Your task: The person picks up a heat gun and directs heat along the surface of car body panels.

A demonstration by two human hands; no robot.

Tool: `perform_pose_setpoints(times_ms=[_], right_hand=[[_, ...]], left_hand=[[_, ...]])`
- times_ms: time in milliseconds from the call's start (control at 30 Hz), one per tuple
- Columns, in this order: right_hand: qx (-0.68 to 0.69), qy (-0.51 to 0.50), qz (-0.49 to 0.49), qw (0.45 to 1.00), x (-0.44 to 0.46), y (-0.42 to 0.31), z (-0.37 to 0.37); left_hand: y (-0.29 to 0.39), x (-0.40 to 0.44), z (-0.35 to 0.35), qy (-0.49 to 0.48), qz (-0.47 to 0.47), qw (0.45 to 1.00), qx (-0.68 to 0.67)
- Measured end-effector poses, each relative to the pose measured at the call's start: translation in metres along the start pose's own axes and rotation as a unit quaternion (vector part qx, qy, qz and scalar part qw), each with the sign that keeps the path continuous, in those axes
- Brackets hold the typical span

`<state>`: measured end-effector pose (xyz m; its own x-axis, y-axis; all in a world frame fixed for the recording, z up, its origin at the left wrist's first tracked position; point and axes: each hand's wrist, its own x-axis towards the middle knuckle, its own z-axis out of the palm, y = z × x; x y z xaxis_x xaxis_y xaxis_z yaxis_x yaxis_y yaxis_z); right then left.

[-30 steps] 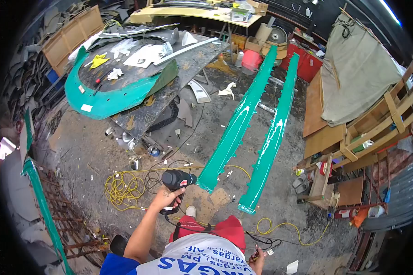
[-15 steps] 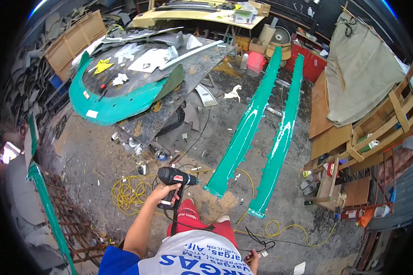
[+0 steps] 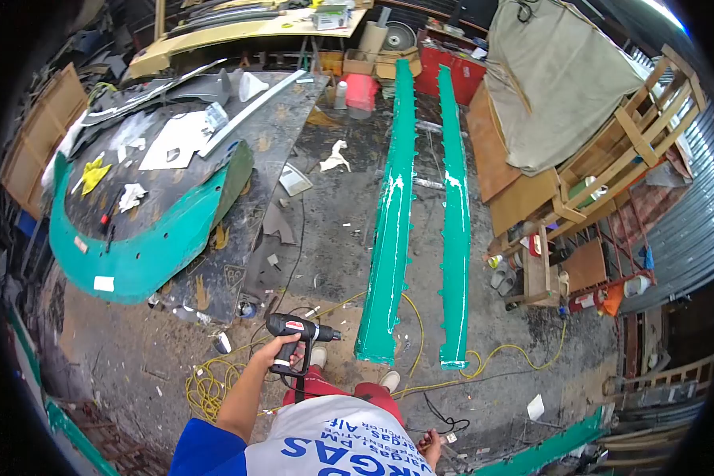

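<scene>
My left hand [image 3: 287, 353] is wrapped round the grip of a black pistol-shaped heat gun [image 3: 303, 328] with a red label. Its nozzle points right, toward the near end of a long green panel [image 3: 387, 262] streaked with white. A second, narrower green panel [image 3: 454, 262] lies alongside to the right. Low in the view, my right hand [image 3: 431, 446] is closed on a thin dark cord [image 3: 412, 432]; its fingers are small and partly hidden. A small whitish piece [image 3: 451, 437] shows beside those fingertips, and I cannot make out what it is.
A yellow cable [image 3: 206, 389] lies coiled at left and snakes across the floor. On a dark table [image 3: 246, 198] at left rests a curved green panel [image 3: 159, 266]. A wooden rack [image 3: 595, 174] with a grey cloth [image 3: 555, 87] stands right. Another green panel [image 3: 539, 452] lies lower right.
My view has turned right, so the panels and table appear farther left. Both hands keep their holds, and the heat gun sits slightly lower in view.
</scene>
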<state>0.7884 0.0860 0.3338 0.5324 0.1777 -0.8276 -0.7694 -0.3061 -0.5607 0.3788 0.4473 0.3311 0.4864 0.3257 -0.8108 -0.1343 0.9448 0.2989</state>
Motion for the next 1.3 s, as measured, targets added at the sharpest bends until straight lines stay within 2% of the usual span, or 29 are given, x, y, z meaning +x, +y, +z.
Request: perform_pose_setpoints(times_ms=[100,233,267,367,400,500,533,567,667,767,833,967,1167,1233,1300], right_hand=[[0.029,0.043,0.005,0.999,-0.024,0.021,0.017],[0.033,0.046,-0.001,0.998,-0.054,0.027,0.037],[0.032,0.055,-0.004,0.998,-0.058,0.027,0.040],[0.022,0.049,0.008,0.999,-0.060,0.025,0.043],[0.009,0.024,0.005,1.000,-0.060,0.023,0.042],[0.027,0.039,0.016,0.999,-0.062,0.023,0.047],[0.018,0.083,-0.017,0.996,-0.068,0.024,0.053],[0.017,0.085,-0.017,0.996,-0.070,0.025,0.054],[0.029,0.085,-0.016,0.996,-0.076,0.026,0.056],[0.046,0.078,-0.012,0.996,-0.086,0.021,0.064],[0.038,0.062,-0.021,0.997,-0.086,0.022,0.064],[0.018,0.067,-0.025,0.997,-0.083,0.024,0.065],[0.027,0.096,-0.022,0.995,-0.099,0.019,0.082],[0.040,0.060,-0.026,0.997,-0.101,0.019,0.080],[0.032,0.065,-0.031,0.997,-0.104,0.019,0.083]], left_hand=[[0.015,0.012,-0.019,-0.033,-0.050,0.998,0.027],[0.034,0.018,-0.023,-0.074,-0.108,0.990,0.052],[0.037,0.020,-0.021,-0.058,-0.082,0.990,0.096],[0.048,0.034,-0.021,-0.081,-0.137,0.986,0.060],[0.049,0.040,-0.023,-0.077,-0.131,0.985,0.084],[0.050,0.053,-0.026,-0.075,-0.121,0.983,0.115],[0.051,0.052,-0.027,-0.102,-0.204,0.973,0.019],[0.053,0.052,-0.027,-0.103,-0.206,0.973,0.018],[0.057,0.048,-0.024,-0.144,-0.195,0.968,0.065],[0.064,0.053,-0.023,-0.095,-0.087,0.986,0.104],[0.084,0.065,-0.018,-0.097,-0.120,0.988,0.024],[0.112,0.072,-0.008,-0.139,-0.047,0.986,0.075],[0.140,0.092,0.009,-0.114,0.012,0.990,0.086],[0.148,0.096,0.016,-0.102,0.037,0.992,0.068],[0.160,0.089,0.027,-0.101,0.064,0.991,0.056]])
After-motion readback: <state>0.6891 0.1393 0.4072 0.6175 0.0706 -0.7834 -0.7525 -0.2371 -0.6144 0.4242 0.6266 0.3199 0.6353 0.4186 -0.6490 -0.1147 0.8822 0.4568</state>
